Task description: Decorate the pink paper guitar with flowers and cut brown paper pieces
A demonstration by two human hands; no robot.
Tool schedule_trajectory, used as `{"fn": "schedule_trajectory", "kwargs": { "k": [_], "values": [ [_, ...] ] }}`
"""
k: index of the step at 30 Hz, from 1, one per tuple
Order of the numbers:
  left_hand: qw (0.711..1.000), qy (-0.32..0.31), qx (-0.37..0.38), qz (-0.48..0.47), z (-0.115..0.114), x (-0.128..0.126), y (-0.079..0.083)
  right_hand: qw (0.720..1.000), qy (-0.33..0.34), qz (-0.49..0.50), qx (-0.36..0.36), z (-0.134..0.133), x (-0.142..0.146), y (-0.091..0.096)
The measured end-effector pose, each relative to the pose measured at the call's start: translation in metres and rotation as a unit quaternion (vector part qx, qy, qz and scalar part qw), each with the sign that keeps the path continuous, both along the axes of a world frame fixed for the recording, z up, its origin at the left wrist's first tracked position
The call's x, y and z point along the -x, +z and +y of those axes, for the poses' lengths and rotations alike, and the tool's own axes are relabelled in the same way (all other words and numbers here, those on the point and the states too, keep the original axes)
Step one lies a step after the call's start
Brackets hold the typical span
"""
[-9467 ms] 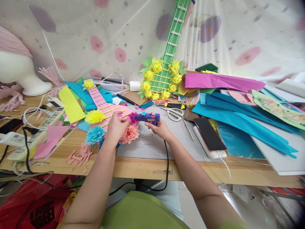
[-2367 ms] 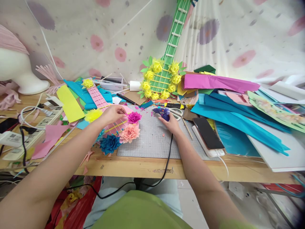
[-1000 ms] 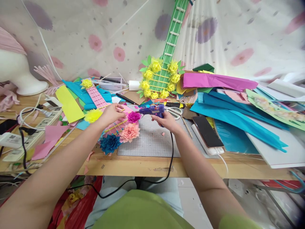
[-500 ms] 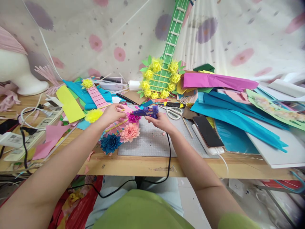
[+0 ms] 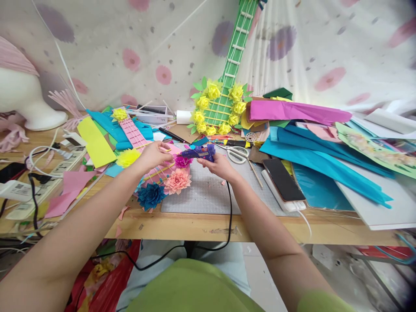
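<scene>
My right hand (image 5: 215, 164) grips a purple glue gun (image 5: 199, 152), its nozzle pointing left over a pink paper guitar (image 5: 172, 149). A black cord hangs from it toward the table's front edge. Close to the nozzle, my left hand (image 5: 155, 156) is closed in a pinch above the guitar; what lies between its fingertips is too small to make out. On the guitar body sit a magenta flower (image 5: 183, 161), a peach flower (image 5: 177, 181), a dark blue flower (image 5: 151, 196) and a yellow flower (image 5: 128, 158). Yellow strips and strings cross the body, partly hidden by my left hand.
A grey cutting mat (image 5: 208, 197) lies under the guitar's right side. Scissors (image 5: 238, 154), a phone (image 5: 284, 179) and blue paper (image 5: 325, 160) are to the right. A green paper guitar (image 5: 224, 102) leans at the back. A power strip (image 5: 48, 184) with cables is left.
Almost nothing differs. The glue gun has shifted very slightly left, and both hands keep their grip and place over the guitar.
</scene>
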State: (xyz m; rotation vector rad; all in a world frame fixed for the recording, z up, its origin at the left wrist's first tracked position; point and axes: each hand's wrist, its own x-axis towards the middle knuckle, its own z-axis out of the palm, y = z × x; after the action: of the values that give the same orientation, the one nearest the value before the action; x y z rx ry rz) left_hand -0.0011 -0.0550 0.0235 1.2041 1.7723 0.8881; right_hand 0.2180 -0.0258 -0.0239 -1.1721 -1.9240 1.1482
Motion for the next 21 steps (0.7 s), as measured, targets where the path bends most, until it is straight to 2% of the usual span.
{"fn": "schedule_trajectory", "kwargs": {
  "k": [7,12,15,21],
  "values": [
    [1.0,-0.01,0.002,-0.012,0.0,0.0,0.0,1.0,-0.013,-0.003,-0.01,0.002,0.002,0.0],
    [1.0,-0.015,-0.004,-0.024,0.001,0.003,-0.002,0.998,-0.038,0.037,0.016,0.003,-0.002,0.001],
    [0.998,-0.016,-0.018,-0.05,0.001,0.004,0.0,0.994,-0.09,0.067,0.015,0.011,-0.014,-0.006],
    [0.989,0.005,-0.074,-0.125,0.001,0.0,0.002,0.969,-0.243,0.026,-0.021,0.035,-0.042,-0.044]
  ]
}}
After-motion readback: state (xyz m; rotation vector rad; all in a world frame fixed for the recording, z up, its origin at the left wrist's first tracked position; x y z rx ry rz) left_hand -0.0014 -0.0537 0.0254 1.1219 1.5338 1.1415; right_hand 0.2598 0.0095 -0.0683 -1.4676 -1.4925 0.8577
